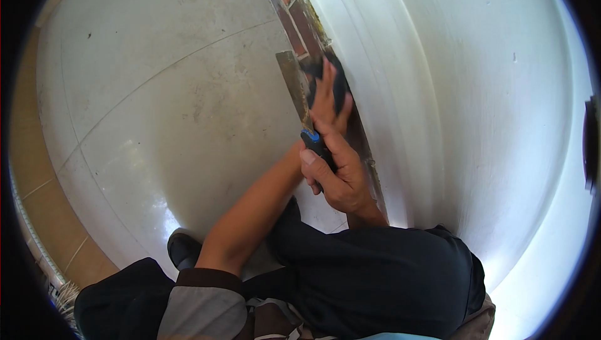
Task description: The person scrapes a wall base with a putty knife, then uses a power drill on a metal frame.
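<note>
My right hand point(343, 180) is wrapped around the black-and-blue handle point(320, 149) of a tool whose broad blade point(290, 78) seems to lie just left of the brick strip point(305, 27). My left hand point(326, 103), blurred, fingers outstretched, lies over a dark piece point(340, 84) in line with the strip. I'd want a firm grip, a steady blade and those fingers clear of its edge.

From my remote station I log: left forearm point(260, 205) angled forward and inward; left hand point(327, 105) beyond the right, fingers extended, blurred; right hand point(347, 180) nearer, fingers curled, wrist point(368, 216) low.
</note>
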